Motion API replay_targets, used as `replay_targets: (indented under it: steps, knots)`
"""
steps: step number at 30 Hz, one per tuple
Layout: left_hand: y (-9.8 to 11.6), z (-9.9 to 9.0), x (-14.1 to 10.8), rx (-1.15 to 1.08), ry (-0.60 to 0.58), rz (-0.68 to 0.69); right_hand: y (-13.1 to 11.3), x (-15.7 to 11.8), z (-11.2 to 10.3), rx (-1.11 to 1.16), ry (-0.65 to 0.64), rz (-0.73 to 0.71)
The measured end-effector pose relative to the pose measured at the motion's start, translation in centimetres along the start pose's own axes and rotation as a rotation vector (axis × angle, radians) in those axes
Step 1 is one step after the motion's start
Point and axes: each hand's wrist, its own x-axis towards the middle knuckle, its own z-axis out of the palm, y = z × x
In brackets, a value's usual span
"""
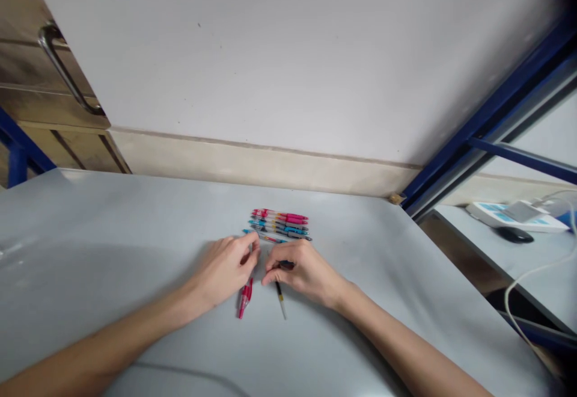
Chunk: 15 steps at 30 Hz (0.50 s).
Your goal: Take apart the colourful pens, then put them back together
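My left hand [229, 267] is closed, thumb and fingers bent together just above the table; whatever sits between the fingertips is too small to make out. Below it lies a pink pen part [246, 298] with a clear section. Facing it, my right hand [302, 269] curls its fingers around a dark pen part [286, 263], mostly hidden by the hand. Under the right fingers a slim ink refill [280, 299], dark with a yellowish band and pale end, rests on the table. Just beyond both hands lies a row of several pens [279, 224], pink, blue and grey.
The grey tabletop [135, 252] meets a white wall [270, 72] behind. A blue metal frame [487, 114] rises at the right. Past it, a second surface holds a white device [518, 213], a black mouse [514, 234] and a white cable [514, 286].
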Motion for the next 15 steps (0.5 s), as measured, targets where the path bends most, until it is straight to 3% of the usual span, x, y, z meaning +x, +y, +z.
replay_targets:
  steps: [3, 9, 15]
  knots:
    - [-0.14, 0.08, 0.03, -0.018, 0.009, 0.009, -0.14, 0.01, 0.17, -0.002, -0.037, -0.071]
    - [-0.32, 0.19, -0.12, -0.004, 0.009, 0.022, -0.29, -0.12, 0.33, -0.026, -0.050, -0.001]
    - [-0.26, 0.01, 0.03, -0.015, 0.000, 0.015, -0.12, -0.08, 0.54, -0.017, -0.064, -0.058]
